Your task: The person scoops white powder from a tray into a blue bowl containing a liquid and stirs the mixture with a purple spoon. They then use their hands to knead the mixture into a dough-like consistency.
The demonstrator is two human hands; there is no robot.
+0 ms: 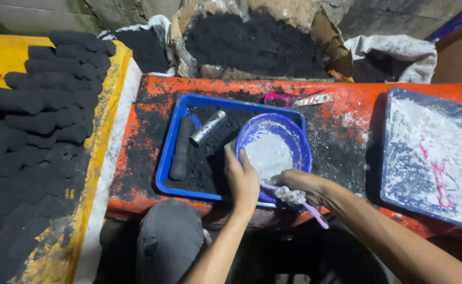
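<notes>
Black rolled sticks point(36, 121) stacked far left on yellow board. Blue tray point(168, 158) on orange surface point(341, 110) holds black powder, 1 black stick, 1 metal tube point(208, 127). Your left hand point(241, 179) grips the blue bowl point(294, 138) rim; the bowl sits in the tray's right end. Your right hand point(302, 186) is closed on a paste-coated purple spoon point(315, 213). Floured tray point(433, 158) far right.
</notes>
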